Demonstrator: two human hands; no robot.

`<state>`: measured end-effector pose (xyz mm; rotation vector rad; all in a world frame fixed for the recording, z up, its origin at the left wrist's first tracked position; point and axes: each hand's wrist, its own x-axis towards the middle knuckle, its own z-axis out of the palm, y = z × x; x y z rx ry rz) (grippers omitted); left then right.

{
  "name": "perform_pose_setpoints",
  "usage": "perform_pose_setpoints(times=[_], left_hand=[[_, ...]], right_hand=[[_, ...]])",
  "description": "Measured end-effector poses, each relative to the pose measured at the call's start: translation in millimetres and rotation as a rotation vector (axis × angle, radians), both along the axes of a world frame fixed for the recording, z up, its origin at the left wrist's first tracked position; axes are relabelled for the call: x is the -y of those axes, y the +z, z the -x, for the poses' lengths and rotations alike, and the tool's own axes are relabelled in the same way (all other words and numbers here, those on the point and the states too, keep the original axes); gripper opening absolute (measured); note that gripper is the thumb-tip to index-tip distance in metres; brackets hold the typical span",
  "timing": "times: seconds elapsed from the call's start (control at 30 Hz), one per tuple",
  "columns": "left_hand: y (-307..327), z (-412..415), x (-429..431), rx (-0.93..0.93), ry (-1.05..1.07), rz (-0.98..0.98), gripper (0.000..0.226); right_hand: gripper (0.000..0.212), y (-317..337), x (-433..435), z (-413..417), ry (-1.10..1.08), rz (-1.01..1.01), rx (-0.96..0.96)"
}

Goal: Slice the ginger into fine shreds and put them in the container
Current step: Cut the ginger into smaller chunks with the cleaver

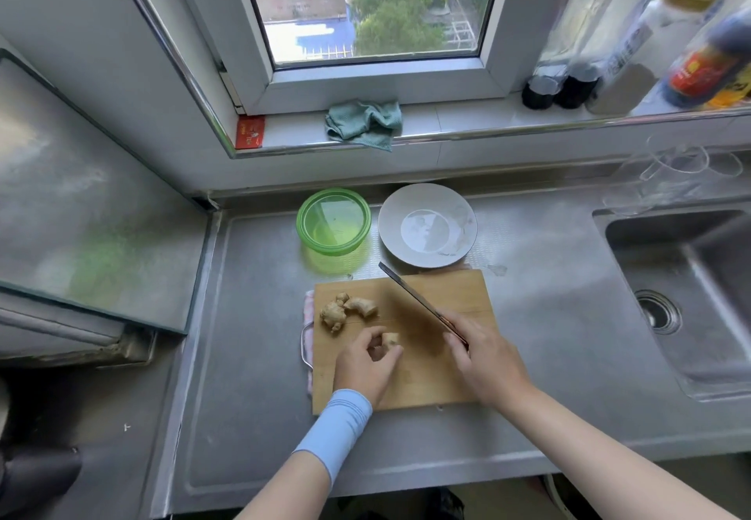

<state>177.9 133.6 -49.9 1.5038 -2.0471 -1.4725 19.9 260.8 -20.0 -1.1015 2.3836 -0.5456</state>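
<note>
— Where is the ginger?
— On the wooden cutting board (pixel 447 377). 2 knobbly ginger pieces (pixel 333 314) lie touching each other near its left edge. 1 small ginger chunk (pixel 392 338) sits nearer the person, pinched between the thumb and fingers of the left hand (pixel 367 363).
— And the other hand?
— The right hand (pixel 485 361) is wrapped round the handle of a knife (pixel 414 300). The blade slants away to the far left over the middle of the board, apart from the chunk. Whether its edge touches the wood cannot be told.
— The container?
— The green container (pixel 334 221) stands on the steel counter (pixel 252 316) just beyond the board's far left corner, and whether it has a lid on cannot be told. A white plate (pixel 463 210) sits just beside it on the right.
— Anything else?
— A sink (pixel 691 296) at the right, and a teal cloth (pixel 363 123) crumpled on the windowsill.
</note>
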Motion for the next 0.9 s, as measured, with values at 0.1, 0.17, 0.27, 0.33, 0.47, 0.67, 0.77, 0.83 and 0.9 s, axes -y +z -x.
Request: perform_pose_setpoints(times=[0.1, 0.17, 0.27, 0.33, 0.47, 0.67, 0.77, 0.83, 0.9], left_hand=[[-2.7, 6.6, -1.1, 0.035, 0.118, -0.012, 0.032], [-2.3, 8.0, 0.3, 0.01, 0.175, 0.002, 0.037], [-1.3, 1.2, 3.6, -0.084, 0.161, 0.13, 0.035], [-5.8, -8.5, 9.6, -0.124, 0.06, 0.181, 0.031], [-24.7, -26.7, 17.8, -0.131, -0.167, 0.269, 0.033], [-24.2, -31.0, 14.3, -0.121, -0.172, 0.292, 0.034], [-20.7, -28.8, 11.3, -0.091, -0.157, 0.273, 0.029], [-19.3, -27.4, 7.5, -0.08, -0.158, 0.283, 0.023], [-17.6, -26.1, 7.0, -0.066, -0.156, 0.335, 0.013]], right_hand=[[0.035, 1.9, -6.7, -1.3, -0.024, 0.008, 0.059], [0.031, 2.1, -9.9, -3.2, -0.017, 0.001, 0.101], [0.028, 2.4, -12.8, -7.6, -0.003, -0.011, 0.152], [0.025, 1.4, -14.6, -10.2, 0.004, -0.016, 0.165], [0.02, 2.4, -19.9, -12.6, 0.014, -0.039, 0.143], [0.021, 3.2, -20.1, -7.9, 0.026, -0.082, 0.14], [0.02, 2.5, -19.4, -5.3, 0.024, -0.093, 0.146], [0.019, 2.4, -19.2, -4.3, 0.031, -0.095, 0.146], [0.017, 3.6, -19.9, -3.5, 0.04, -0.09, 0.144]])
